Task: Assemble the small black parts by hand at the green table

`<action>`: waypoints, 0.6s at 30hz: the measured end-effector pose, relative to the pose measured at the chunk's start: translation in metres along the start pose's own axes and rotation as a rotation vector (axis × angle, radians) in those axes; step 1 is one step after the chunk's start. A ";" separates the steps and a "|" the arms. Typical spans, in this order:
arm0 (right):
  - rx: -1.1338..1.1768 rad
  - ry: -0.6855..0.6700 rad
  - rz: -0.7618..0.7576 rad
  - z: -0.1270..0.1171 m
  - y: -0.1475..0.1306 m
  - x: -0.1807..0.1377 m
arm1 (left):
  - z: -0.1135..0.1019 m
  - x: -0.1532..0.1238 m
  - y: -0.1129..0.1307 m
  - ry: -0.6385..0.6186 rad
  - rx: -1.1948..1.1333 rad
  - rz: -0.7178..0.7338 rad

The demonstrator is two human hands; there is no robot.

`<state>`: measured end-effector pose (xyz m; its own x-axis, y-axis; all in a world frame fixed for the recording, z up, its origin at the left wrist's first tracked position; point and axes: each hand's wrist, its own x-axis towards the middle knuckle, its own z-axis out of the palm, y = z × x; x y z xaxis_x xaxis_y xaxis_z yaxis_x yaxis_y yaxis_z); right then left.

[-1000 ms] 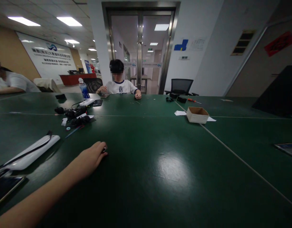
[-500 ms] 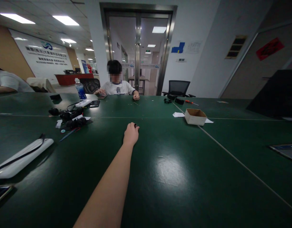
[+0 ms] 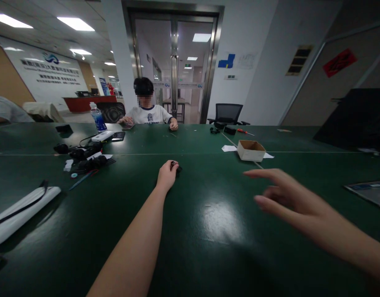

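Note:
My left hand (image 3: 166, 175) is stretched out over the middle of the green table (image 3: 190, 214), its fingers closed around a small dark object (image 3: 178, 168) that I cannot identify. Only bits of that object show past the thumb and fingertips. On the right, my right hand (image 3: 285, 194) hovers above the table, index finger pointing forward and thumb apart from it. Nothing is in it. Beyond the right hand stands an open cardboard box (image 3: 251, 155), with pieces of white paper (image 3: 229, 148) beside it.
Across the table sits a person (image 3: 149, 113). To the left are a water bottle (image 3: 97, 117), a phone (image 3: 118, 136), black gear (image 3: 84, 154) and a long white case (image 3: 25, 212). A red screwdriver (image 3: 243, 131) lies far right; a flat framed panel (image 3: 369, 192) is at the right edge.
My right hand has come into view from the right. The left hand stays at nearly the same spot, still gripping the small dark object, more of which now shows. The view has shifted slightly right.

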<state>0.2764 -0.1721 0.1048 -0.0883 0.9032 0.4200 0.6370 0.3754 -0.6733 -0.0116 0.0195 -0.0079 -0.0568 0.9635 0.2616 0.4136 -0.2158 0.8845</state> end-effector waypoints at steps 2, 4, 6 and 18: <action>0.176 -0.291 0.124 0.037 -0.002 0.037 | 0.000 0.002 -0.002 0.014 -0.048 0.017; 0.403 -0.391 0.273 0.086 0.006 0.075 | 0.001 0.006 -0.005 0.044 -0.096 0.035; 0.665 -0.373 0.431 0.135 0.018 0.105 | 0.003 0.010 -0.009 0.078 -0.136 0.050; 1.102 -0.069 0.425 0.225 0.046 0.143 | 0.007 0.009 -0.003 0.100 -0.111 0.076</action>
<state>0.1213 0.0208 -0.0032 -0.0917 0.9955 0.0246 -0.3763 -0.0118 -0.9264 -0.0073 0.0301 -0.0112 -0.1213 0.9243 0.3619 0.3179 -0.3093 0.8963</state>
